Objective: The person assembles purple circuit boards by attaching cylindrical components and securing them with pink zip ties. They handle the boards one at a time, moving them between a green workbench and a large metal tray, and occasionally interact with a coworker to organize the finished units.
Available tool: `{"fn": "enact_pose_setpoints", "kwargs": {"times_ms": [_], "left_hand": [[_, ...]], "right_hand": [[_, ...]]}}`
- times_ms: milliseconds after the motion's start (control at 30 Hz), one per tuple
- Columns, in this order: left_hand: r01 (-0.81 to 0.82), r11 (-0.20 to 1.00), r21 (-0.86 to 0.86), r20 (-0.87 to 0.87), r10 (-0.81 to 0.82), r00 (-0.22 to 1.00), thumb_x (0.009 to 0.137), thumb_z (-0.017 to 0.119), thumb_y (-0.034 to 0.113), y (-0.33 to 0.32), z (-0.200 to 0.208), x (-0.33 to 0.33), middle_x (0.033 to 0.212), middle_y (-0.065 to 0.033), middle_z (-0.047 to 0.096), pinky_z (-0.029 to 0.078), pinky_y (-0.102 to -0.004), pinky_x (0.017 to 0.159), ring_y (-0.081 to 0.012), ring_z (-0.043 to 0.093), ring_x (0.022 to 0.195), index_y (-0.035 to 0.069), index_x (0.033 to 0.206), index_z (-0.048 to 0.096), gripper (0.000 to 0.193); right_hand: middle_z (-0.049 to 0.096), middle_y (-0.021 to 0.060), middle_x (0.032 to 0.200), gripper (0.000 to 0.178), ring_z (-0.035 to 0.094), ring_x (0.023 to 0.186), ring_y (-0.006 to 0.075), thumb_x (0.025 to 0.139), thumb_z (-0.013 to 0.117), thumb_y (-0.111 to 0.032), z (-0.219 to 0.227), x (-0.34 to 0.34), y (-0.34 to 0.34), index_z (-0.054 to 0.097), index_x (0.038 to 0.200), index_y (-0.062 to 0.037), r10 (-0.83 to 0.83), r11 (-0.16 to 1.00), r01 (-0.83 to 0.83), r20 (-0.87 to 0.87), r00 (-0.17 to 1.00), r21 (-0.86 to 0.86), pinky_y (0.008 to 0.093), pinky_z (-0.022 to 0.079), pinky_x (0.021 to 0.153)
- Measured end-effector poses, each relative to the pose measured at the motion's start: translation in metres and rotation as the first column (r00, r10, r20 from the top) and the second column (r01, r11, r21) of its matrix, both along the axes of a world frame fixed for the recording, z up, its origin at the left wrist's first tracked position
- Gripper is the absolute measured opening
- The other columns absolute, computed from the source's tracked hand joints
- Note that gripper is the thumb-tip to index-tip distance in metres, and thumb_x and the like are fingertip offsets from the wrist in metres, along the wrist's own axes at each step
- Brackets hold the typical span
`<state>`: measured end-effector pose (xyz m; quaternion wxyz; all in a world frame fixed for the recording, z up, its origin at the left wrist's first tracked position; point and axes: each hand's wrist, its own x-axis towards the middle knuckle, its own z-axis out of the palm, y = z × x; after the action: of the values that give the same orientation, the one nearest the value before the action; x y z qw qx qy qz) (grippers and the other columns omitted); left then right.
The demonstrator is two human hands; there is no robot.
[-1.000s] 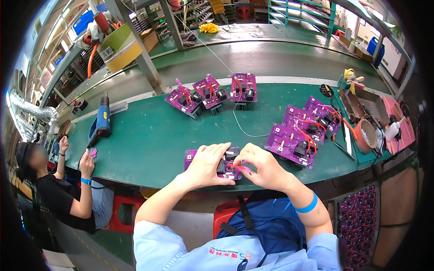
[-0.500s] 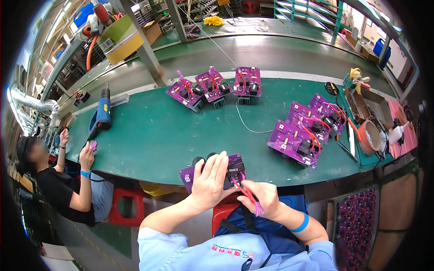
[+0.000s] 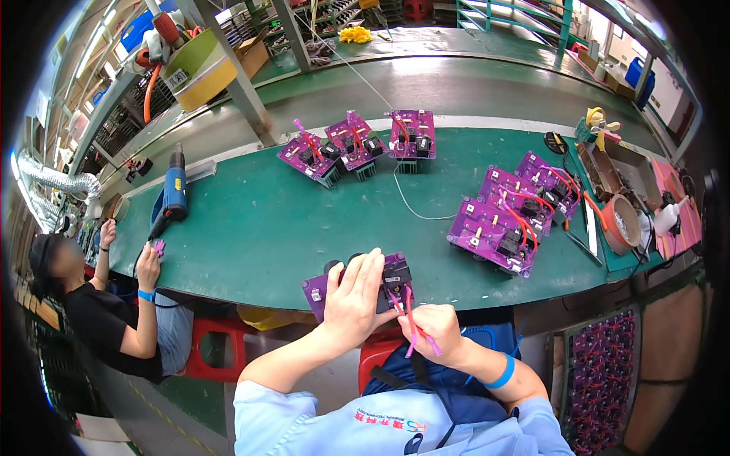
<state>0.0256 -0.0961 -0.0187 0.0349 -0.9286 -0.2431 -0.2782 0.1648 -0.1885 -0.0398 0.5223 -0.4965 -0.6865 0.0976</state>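
Observation:
At the front edge of the bench is a purple circuit board point(image 3: 313, 291) with black components. My left hand point(image 3: 352, 298) lies across it, fingers long and close together, thumb toward its lower side, holding the board. Red wires point(image 3: 411, 313) with pink sleeved ends come off the board's right side. My right hand point(image 3: 436, 332) is closed around these wires, and their ends hang out below the fingers. Part of the board and its dark cylindrical parts are covered by my left hand.
More purple boards stand in a group point(image 3: 357, 144) at the back and another point(image 3: 494, 235) at the right. A blue heat gun point(image 3: 175, 194) lies on the left. Tweezers and a round tub point(image 3: 622, 228) sit far right. A co-worker point(image 3: 114, 319) sits at the left.
My right hand has shifted slightly left, and the wires have spread apart, their ends swinging left and up. My left hand stays on the board.

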Motion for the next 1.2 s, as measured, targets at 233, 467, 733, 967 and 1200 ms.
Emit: {"fn": "enact_pose_setpoints", "kwargs": {"times_ms": [233,467,733,967,1200], "left_hand": [[0.168,0.918,-0.358,-0.013,-0.185,0.983,0.05,0.079,0.037,0.048,0.019,0.0,0.116,-0.021,0.047,0.03,-0.0436,0.095,-0.0317,0.046,0.109,-0.006,0.123,0.035,0.096],[0.166,0.955,-0.248,0.088,-0.149,0.985,0.056,0.077,0.031,0.051,0.034,-0.008,0.113,-0.0175,0.051,0.028,-0.0487,0.095,-0.032,0.048,0.107,-0.001,0.116,0.045,0.075],[0.855,0.514,-0.072,-0.059,-0.858,0.511,0.076,0.06,0.016,-0.035,0.035,0.002,0.094,-0.0153,0.06,0.043,-0.0423,0.088,-0.0251,0.058,0.091,-0.002,0.087,0.059,0.021],[0.29,0.931,0.222,-0.319,-0.212,0.924,0.059,0.068,0.042,0.007,0.058,0.018,0.129,-0.0102,0.04,0.011,-0.0587,0.099,-0.0213,0.034,0.124,0.005,0.119,0.046,0.074],[0.102,0.994,-0.038,-0.396,-0.108,0.912,0.055,0.074,0.033,0.042,0.055,-0.027,0.132,-0.0145,0.034,0.02,-0.051,0.1,-0.0275,0.034,0.122,0.0,0.125,0.036,0.086]], "right_hand": [[0.056,0.0077,0.06,0.012,0.057,0.055,0.0233,0.071,0.065,-0.01,0.017,0.003,0.013,0.056,0.07,-0.0028,0.024,1.0,-0.025,0.089,0.996,0.007,0.0315,0.044,0.049],[0.057,0.011,0.079,0.019,0.056,0.074,0.0263,0.069,0.066,-0.01,-0.004,0.03,0.009,0.057,0.083,-0.0009,-0.201,0.971,0.201,0.014,0.979,-0.132,0.0346,0.045,0.065],[0.057,0.0085,0.08,0.022,0.056,0.075,0.0247,0.064,0.066,-0.004,-0.008,0.017,0.031,0.057,0.084,-0.0022,-0.215,0.973,0.184,0.261,0.941,0.138,0.0354,0.044,0.067],[0.056,0.0062,0.072,0.017,0.056,0.066,0.0224,0.063,0.059,-0.007,-0.009,0.024,0.036,0.059,0.079,-0.0034,-0.227,0.959,0.133,0.393,0.891,0.252,0.034,0.044,0.06],[0.057,0.009,0.082,0.016,0.058,0.074,0.0227,0.065,0.062,-0.007,-0.01,0.018,0.039,0.059,0.08,-0.0021,-0.233,0.958,0.149,0.36,0.904,0.246,0.0344,0.046,0.065]]}}
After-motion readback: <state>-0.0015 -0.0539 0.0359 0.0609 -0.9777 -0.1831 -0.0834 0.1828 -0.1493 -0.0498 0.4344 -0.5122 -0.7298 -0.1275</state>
